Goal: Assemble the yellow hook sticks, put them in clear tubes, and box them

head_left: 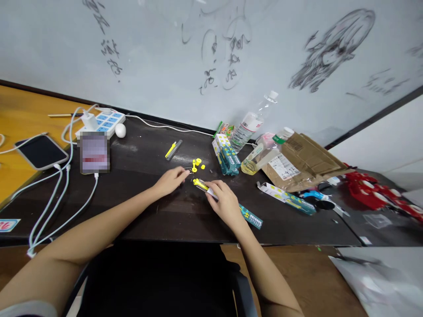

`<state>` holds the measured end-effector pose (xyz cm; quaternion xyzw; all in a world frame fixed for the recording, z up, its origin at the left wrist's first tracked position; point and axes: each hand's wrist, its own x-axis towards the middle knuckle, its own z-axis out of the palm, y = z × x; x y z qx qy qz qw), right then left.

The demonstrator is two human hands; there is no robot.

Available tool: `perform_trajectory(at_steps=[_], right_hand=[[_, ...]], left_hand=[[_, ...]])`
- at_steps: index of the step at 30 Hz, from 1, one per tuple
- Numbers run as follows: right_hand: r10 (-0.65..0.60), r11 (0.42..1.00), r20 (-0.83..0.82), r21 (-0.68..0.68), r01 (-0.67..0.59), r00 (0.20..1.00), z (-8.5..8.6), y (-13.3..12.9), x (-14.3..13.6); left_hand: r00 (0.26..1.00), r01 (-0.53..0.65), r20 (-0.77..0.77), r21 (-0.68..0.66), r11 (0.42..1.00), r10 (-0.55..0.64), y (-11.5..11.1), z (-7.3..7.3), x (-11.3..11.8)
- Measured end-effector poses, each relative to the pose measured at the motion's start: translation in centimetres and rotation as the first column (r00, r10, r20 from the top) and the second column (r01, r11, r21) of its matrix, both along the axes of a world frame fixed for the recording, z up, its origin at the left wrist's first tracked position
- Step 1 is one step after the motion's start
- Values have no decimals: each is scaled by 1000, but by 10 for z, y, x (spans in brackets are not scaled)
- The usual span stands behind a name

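Note:
My left hand (170, 181) is closed over the dark table, thumb and fingertips together. A thin, pale piece shows at its fingertips, too small to name. My right hand (225, 202) is wrapped round a slim yellow-and-grey tool (200, 184), its yellow end pointing toward my left hand. Several small yellow plastic pieces (194, 165) lie just beyond both hands. Farther back rests another slim yellow-and-grey tool (173, 149). A flat teal carton (251, 217) sticks out beside my right wrist, partly hidden by that hand.
A teal-and-white box (226, 155), a water bottle (247, 127), a bottle of yellow liquid (261, 157) and a cardboard parcel (299, 160) stand at the right. Another flat carton (287, 199) lies nearby. Leftward are a power strip (107, 121), cables and a phone (41, 151).

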<state>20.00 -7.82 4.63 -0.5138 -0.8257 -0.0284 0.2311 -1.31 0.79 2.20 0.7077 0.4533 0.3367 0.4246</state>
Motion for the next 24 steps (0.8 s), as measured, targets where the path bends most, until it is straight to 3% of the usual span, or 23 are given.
perform_trajectory(at_steps=[2, 4, 6, 8, 10, 15, 17, 22, 24], right_hand=[[-19, 1000, -9, 22, 19, 1000, 1, -1, 2], [-30, 999, -18, 43, 31, 999, 3, -1, 3], [-31, 998, -28, 60, 33, 999, 4, -2, 3], [-27, 997, -38, 71, 30, 999, 5, -2, 3], [-22, 997, -40, 70, 24, 999, 5, -3, 3], [-17, 998, -51, 61, 20, 999, 8, -3, 0], [-5, 998, -69, 55, 9, 998, 8, -2, -3], [14, 999, -95, 54, -9, 995, 7, 0, -8], [10, 999, -93, 49, -5, 996, 7, 0, -8]], left_hand=[[990, 137, 7, -304, 943, -141, -2, -2, 5], [967, 256, 136, -495, 830, -217, -6, -1, 9], [931, 360, 277, -575, 735, -239, -11, 3, 12], [896, 423, 388, -596, 683, -217, -13, 6, 12], [870, 442, 464, -579, 685, -170, -13, 9, 11], [850, 359, 520, -457, 814, -83, -13, 11, 10], [846, 340, 529, -423, 840, -76, -15, 12, 11], [844, 334, 530, -402, 852, -81, -13, 15, 9], [845, 351, 530, -452, 820, -70, -9, 17, 5]])
